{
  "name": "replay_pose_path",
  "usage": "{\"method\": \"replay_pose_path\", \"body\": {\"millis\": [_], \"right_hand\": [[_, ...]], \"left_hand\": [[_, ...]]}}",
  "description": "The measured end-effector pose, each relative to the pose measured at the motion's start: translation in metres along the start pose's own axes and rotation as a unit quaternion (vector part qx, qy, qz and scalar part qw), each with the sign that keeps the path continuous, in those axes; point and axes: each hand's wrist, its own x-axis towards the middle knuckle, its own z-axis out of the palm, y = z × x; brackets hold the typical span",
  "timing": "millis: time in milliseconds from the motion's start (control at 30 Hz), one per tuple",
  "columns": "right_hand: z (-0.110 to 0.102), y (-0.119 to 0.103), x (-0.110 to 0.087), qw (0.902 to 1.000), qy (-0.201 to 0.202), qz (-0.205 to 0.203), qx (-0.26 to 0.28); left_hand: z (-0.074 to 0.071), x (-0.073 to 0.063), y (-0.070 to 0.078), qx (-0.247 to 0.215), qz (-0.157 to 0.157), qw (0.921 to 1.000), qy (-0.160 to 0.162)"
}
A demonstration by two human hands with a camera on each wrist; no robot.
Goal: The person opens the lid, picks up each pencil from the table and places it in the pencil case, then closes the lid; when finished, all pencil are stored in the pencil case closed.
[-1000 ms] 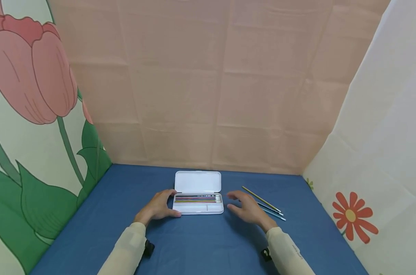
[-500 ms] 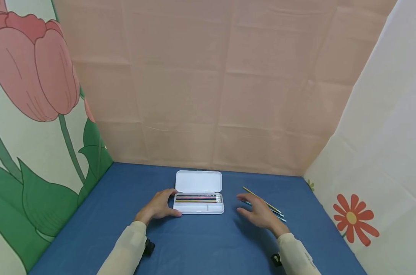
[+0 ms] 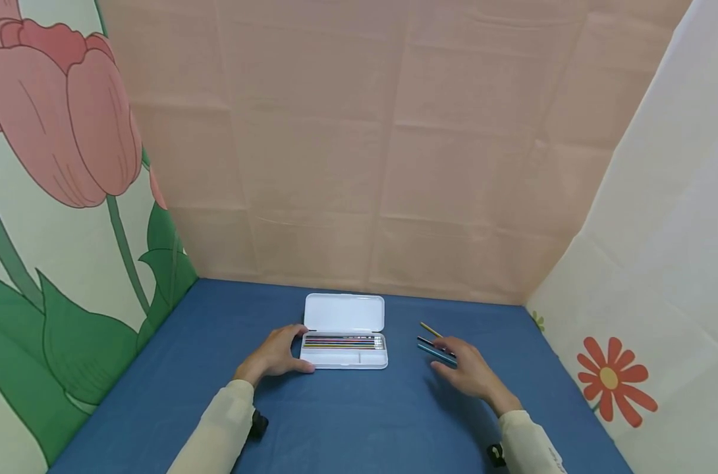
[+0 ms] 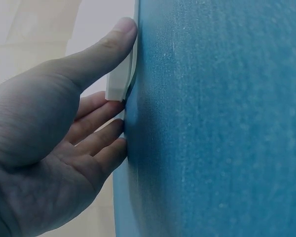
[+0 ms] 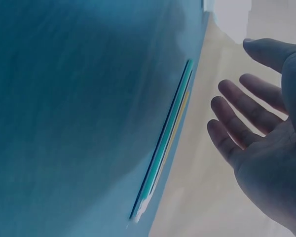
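A white pencil case [image 3: 331, 360] lies on the blue cloth with its lid [image 3: 344, 313] tipped back. Several coloured pencils [image 3: 338, 343] lie side by side in its rear section. My left hand [image 3: 274, 355] holds the case by its left end, thumb at the front corner and fingers toward the back; the left wrist view shows the thumb along the case's edge [image 4: 119, 81]. Over the loose pencils on the right hovers my right hand [image 3: 470, 374], fingers spread and holding nothing. These are a teal pencil [image 5: 170, 128], a dark pencil [image 3: 425, 342] and a yellow pencil [image 3: 430, 329], partly hidden in the head view.
Blue cloth [image 3: 347, 421] covers the table. A beige curtain [image 3: 359, 164] hangs behind it, a tulip-printed sheet [image 3: 62, 131] on the left and a white sheet with a red flower [image 3: 616, 378] on the right. Each wrist carries a small black camera.
My right hand has moved right, away from beside the case to over the loose pencils. The left hand stays at the case, and the case has not moved.
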Motion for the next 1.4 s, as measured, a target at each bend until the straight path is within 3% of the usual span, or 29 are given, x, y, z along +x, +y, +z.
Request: {"method": "replay_pose_path", "body": {"millis": [367, 733, 1000, 1400], "right_hand": [[-0.012, 0.025, -0.013, 0.9998, -0.002, 0.001, -0.02], [-0.015, 0.041, -0.018, 0.9969, -0.039, 0.067, -0.017], [-0.014, 0.044, -0.017, 0.9961, -0.047, 0.068, -0.031], [-0.01, 0.051, -0.018, 0.9957, -0.062, 0.068, 0.008]], "left_hand": [[0.001, 0.001, 0.001, 0.004, -0.002, 1.0, 0.003], [0.001, 0.0, 0.002, 0.002, -0.005, 1.0, 0.005], [0.001, -0.001, 0.002, 0.0, -0.001, 1.0, 0.007], [0.001, 0.0, 0.002, -0.006, -0.001, 1.0, 0.006]]}}
